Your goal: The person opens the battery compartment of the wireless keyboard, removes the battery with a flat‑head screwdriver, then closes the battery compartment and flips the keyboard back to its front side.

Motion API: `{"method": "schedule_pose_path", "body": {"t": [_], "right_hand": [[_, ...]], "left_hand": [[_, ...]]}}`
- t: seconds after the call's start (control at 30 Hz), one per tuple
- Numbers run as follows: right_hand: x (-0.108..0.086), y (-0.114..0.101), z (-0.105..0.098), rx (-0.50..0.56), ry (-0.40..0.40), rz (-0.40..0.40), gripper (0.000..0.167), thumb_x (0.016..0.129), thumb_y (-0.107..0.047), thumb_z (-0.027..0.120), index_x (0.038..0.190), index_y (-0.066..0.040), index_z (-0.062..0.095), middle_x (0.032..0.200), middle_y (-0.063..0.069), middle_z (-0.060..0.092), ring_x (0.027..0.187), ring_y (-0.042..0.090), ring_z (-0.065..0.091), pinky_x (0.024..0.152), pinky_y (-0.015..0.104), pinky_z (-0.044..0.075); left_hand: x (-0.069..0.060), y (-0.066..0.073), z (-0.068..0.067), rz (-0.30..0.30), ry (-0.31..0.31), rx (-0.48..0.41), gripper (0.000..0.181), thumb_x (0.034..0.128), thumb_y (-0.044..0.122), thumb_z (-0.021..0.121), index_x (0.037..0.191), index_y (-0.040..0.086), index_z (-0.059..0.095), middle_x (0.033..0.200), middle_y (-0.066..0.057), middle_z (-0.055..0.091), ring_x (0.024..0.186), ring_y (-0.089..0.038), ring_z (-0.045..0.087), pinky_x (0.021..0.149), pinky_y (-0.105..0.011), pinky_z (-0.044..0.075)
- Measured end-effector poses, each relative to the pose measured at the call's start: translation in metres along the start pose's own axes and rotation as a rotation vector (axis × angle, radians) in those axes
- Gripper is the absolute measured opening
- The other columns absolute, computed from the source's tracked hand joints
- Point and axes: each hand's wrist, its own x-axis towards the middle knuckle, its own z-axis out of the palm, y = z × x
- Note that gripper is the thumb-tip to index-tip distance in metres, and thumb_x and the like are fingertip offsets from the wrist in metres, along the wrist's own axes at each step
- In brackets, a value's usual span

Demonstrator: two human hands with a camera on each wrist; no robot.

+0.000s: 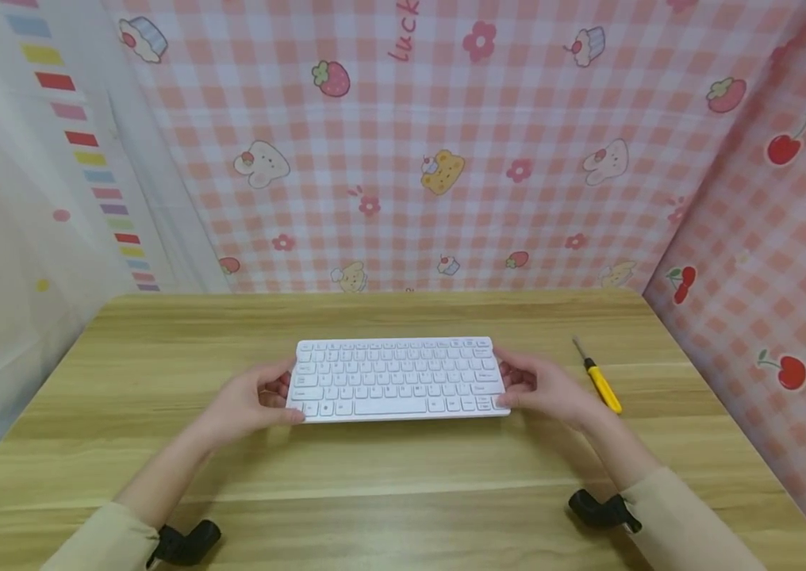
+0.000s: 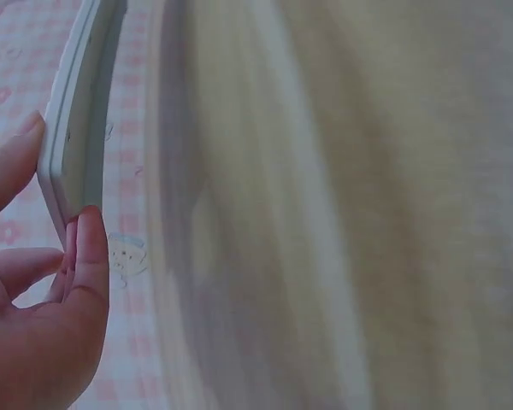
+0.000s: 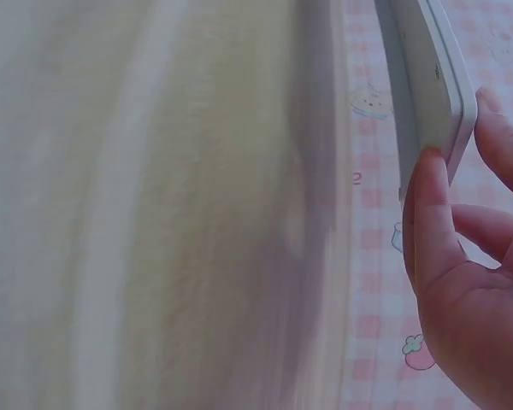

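A white keyboard [image 1: 396, 379] is held up off the wooden table between both hands, its keys facing the head camera. At its left end the left hand [image 1: 255, 403] pinches it, thumb on the near left corner and fingers underneath. The right hand [image 1: 542, 387] grips the opposite end in the same way, thumb over the near right corner. Both wrist views show the edge of the keyboard [image 2: 73, 111] between thumb and fingertips, with its underside raised above the table. The underside is seen only at a steep slant.
A screwdriver [image 1: 601, 386] with a yellow and black handle lies on the wooden table [image 1: 389, 500], right of the right hand. Patterned pink checked cloth [image 1: 403, 119] hangs behind the table and along the right side; whitish cloth [image 1: 10, 238] covers the left.
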Motion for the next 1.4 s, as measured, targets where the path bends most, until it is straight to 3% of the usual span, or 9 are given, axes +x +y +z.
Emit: {"method": "schedule_pose_path", "body": {"t": [0.13,0.43,0.7,1.13,1.4], "right_hand": [[-0.012,0.002,0.002,-0.019,-0.026,-0.024,0.079,0.085,-0.005,0.077,0.148,0.011,0.032,0.116,0.019,0.057,0.099,0.027,0.057,0.082,0.024,0.055],[-0.026,0.014,0.016,-0.035,-0.094,0.004,0.083,0.084,-0.009,0.079,0.149,0.011,0.031,0.114,0.015,0.056,0.098,0.028,0.056,0.082,0.025,0.055],[-0.026,0.015,0.019,-0.031,-0.114,-0.006,0.083,0.083,-0.005,0.079,0.148,0.012,0.03,0.112,0.015,0.055,0.097,0.026,0.056,0.08,0.025,0.056],[-0.026,0.018,0.021,-0.066,-0.114,-0.01,0.087,0.082,-0.006,0.081,0.151,0.008,0.029,0.108,0.013,0.055,0.094,0.025,0.056,0.081,0.025,0.056],[-0.027,0.016,0.022,-0.058,-0.12,-0.011,0.088,0.082,-0.004,0.08,0.151,0.008,0.027,0.106,0.013,0.056,0.094,0.025,0.056,0.081,0.025,0.056]], "left_hand": [[-0.007,-0.001,0.005,0.058,-0.05,-0.003,0.091,0.0766,0.003,0.084,0.145,-0.018,0.028,0.104,-0.015,0.057,0.093,-0.026,0.055,0.08,-0.026,0.056],[-0.018,-0.01,0.015,0.061,-0.118,-0.025,0.091,0.0756,0.003,0.085,0.143,-0.021,0.028,0.104,-0.015,0.056,0.093,-0.026,0.056,0.081,-0.027,0.057],[-0.021,-0.012,0.022,0.038,-0.119,0.012,0.093,0.0721,0.001,0.086,0.142,-0.022,0.029,0.106,-0.016,0.054,0.093,-0.024,0.057,0.081,-0.027,0.057],[-0.022,-0.009,0.024,0.027,-0.099,0.152,0.093,0.0692,0.003,0.088,0.142,-0.019,0.035,0.103,-0.011,0.056,0.09,-0.02,0.057,0.077,-0.025,0.056],[-0.021,-0.012,0.024,0.046,-0.098,0.215,0.092,0.0691,0.006,0.089,0.142,-0.017,0.038,0.103,-0.009,0.056,0.09,-0.019,0.057,0.077,-0.023,0.056]]}}
